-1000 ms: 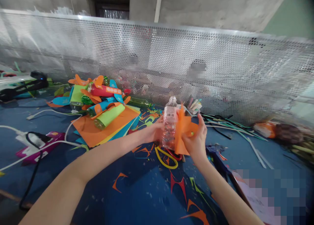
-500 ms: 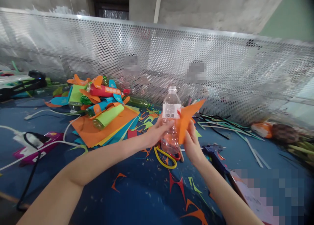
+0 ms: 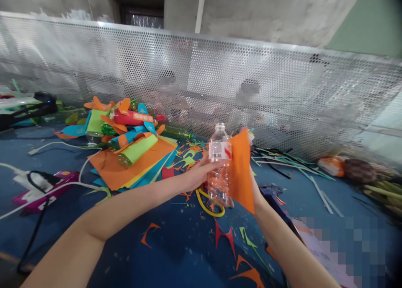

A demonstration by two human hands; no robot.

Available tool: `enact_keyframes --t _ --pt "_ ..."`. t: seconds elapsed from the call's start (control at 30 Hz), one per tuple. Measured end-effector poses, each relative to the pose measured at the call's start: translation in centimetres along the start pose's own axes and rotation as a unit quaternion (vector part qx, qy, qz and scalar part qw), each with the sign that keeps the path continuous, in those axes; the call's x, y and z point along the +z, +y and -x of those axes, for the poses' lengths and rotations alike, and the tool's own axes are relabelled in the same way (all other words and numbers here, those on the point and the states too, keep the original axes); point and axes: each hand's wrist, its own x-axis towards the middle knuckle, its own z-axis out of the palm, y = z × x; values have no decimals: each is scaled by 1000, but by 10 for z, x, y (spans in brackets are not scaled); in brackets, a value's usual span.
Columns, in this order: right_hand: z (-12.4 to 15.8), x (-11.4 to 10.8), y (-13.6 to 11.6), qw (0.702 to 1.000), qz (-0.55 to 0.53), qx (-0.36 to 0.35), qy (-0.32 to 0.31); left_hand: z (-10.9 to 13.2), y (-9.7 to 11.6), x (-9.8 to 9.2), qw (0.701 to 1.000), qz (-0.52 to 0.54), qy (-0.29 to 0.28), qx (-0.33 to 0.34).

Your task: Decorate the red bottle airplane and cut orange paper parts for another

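My left hand (image 3: 197, 175) is wrapped round a clear plastic bottle (image 3: 217, 165) with a white label, held upright above the blue table (image 3: 176, 246). An orange paper sheet (image 3: 241, 174) lies flat against the bottle's right side. My right hand (image 3: 255, 191) is almost wholly hidden behind that sheet and seems to hold it; its fingers do not show.
Yellow and red scissors (image 3: 211, 202) lie under the bottle. A pile of coloured paper and wrapped bottles (image 3: 132, 147) sits at the left. White cables and a pink device (image 3: 44, 186) lie far left. A perforated metal screen (image 3: 201, 82) runs across the back. Paper scraps litter the table.
The orange paper has been turned from a crumpled, pointed shape to a flat sheet against the bottle's right side, covering my right hand. The bottle dropped slightly.
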Motion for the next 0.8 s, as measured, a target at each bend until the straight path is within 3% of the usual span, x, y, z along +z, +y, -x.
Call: enact_keyframes --t 0.07,0.17,0.23,0.33,0.47,0.63,0.8 --pt "8 3 -5 995 -33 57 -79 1 1 2 1000 3 12 -17" --pt "16 4 -4 990 -40 48 -126 1 -2 3 1000 3 14 -9" --pt "17 2 0 992 -2 13 -127 2 -5 3 999 -18 5 45" --pt "16 -2 6 991 101 -24 -80 7 -5 5 985 -113 -2 130" --pt "17 -2 1 984 153 -43 -79 17 5 13 947 -273 40 162" --pt "24 2 -8 980 165 -31 -109 24 9 13 874 -430 83 212" --pt "28 3 -5 972 132 -50 -186 27 9 6 743 -601 116 271"
